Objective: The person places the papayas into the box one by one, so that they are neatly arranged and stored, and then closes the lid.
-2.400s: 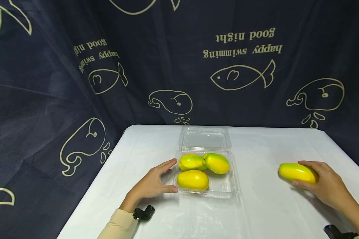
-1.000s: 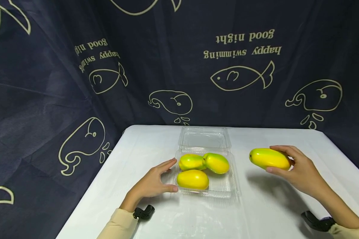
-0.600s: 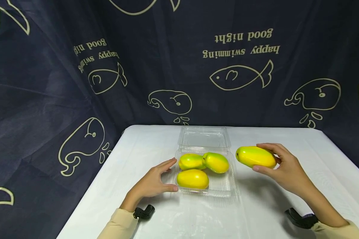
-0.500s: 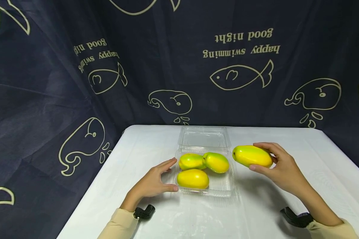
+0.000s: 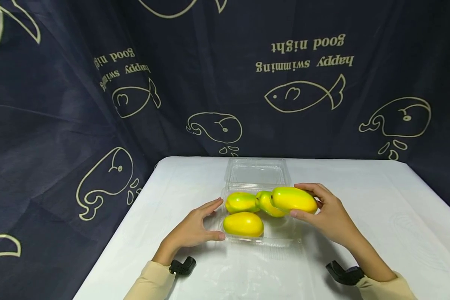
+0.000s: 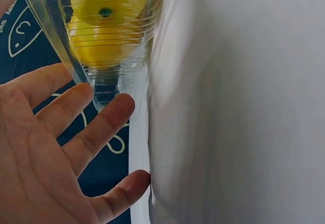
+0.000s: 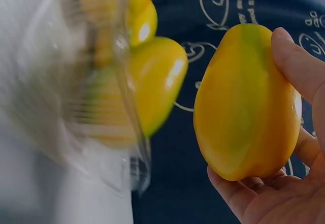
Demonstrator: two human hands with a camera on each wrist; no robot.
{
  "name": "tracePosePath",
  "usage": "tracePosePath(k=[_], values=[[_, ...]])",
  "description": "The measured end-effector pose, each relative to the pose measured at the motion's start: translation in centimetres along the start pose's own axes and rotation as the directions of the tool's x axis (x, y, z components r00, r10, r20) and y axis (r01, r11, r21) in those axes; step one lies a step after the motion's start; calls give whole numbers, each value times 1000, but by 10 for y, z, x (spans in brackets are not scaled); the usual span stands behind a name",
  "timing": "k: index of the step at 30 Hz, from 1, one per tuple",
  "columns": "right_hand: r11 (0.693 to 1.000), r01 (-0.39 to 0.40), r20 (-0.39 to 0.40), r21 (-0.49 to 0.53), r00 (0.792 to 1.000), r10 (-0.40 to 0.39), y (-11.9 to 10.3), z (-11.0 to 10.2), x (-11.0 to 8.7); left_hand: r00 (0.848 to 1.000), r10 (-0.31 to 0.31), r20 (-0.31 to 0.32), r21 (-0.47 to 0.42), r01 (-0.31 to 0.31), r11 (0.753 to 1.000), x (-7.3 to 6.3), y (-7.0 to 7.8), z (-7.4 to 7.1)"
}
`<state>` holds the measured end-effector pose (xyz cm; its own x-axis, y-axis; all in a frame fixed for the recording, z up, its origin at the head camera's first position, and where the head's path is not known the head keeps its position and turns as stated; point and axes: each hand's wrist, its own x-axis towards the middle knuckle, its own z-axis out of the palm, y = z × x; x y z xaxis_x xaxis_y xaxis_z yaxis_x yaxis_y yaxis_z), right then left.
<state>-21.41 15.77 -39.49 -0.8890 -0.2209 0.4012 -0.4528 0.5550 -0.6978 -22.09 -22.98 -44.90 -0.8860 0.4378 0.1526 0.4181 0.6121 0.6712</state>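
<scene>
My right hand (image 5: 331,214) grips a smooth yellow-green papaya (image 5: 293,199), thumb on one side and fingers on the other. It is held above the right part of a clear plastic clamshell box (image 5: 281,241). Inside the box are three more: one papaya (image 5: 243,224) at the front left, another papaya (image 5: 241,202) behind it, and a third papaya (image 5: 264,203) partly hidden by the held one. My left hand (image 5: 191,228) stays spread at the box's left side, and in the left wrist view its fingertips (image 6: 122,104) overlap the box's end.
The box's transparent lid (image 5: 258,171) lies folded back toward the far edge of the white-covered table (image 5: 360,179). A dark blue curtain (image 5: 210,75) with fish and whale drawings hangs behind and to the left.
My right hand has lifted the papaya off the right side of the table and carried it left, over the box. My left hand has kept its place.
</scene>
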Motion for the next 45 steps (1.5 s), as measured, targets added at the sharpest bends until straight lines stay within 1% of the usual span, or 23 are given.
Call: tracePosePath(k=[6, 12, 14, 20, 27, 30, 37, 40, 45], values=[[1000, -15, 40, 27, 999, 14, 0, 16, -4, 1000, -26, 9, 3, 26, 1000, 1, -1, 1], [998, -23, 91, 62, 996, 17, -1, 33, -9, 998, -55, 17, -5, 56, 998, -5, -1, 2], [998, -20, 105, 65, 994, 13, 0, 37, -11, 998, -54, 17, -6, 54, 999, -6, -1, 3], [998, -14, 129, 61, 992, 6, 3, 45, -15, 999, -42, 11, -1, 42, 999, -4, 1, 3], [997, 15, 121, 72, 992, -24, 4, 50, -16, 999, -43, 10, 2, 43, 999, -2, 2, 3], [998, 25, 119, 53, 992, -31, 5, 50, -16, 999, -41, 10, 5, 41, 999, -2, 2, 3], [999, 45, 97, -29, 994, -42, 3, 48, -16, 999, -41, 8, 5, 41, 999, -2, 2, 2], [998, 57, 89, -32, 995, -54, 4, 48, -16, 999, -38, 7, 7, 38, 999, -1, 2, 2], [998, 54, 83, -27, 995, -52, 4, 49, -15, 999, -35, 7, 7, 35, 999, -1, 2, 1]])
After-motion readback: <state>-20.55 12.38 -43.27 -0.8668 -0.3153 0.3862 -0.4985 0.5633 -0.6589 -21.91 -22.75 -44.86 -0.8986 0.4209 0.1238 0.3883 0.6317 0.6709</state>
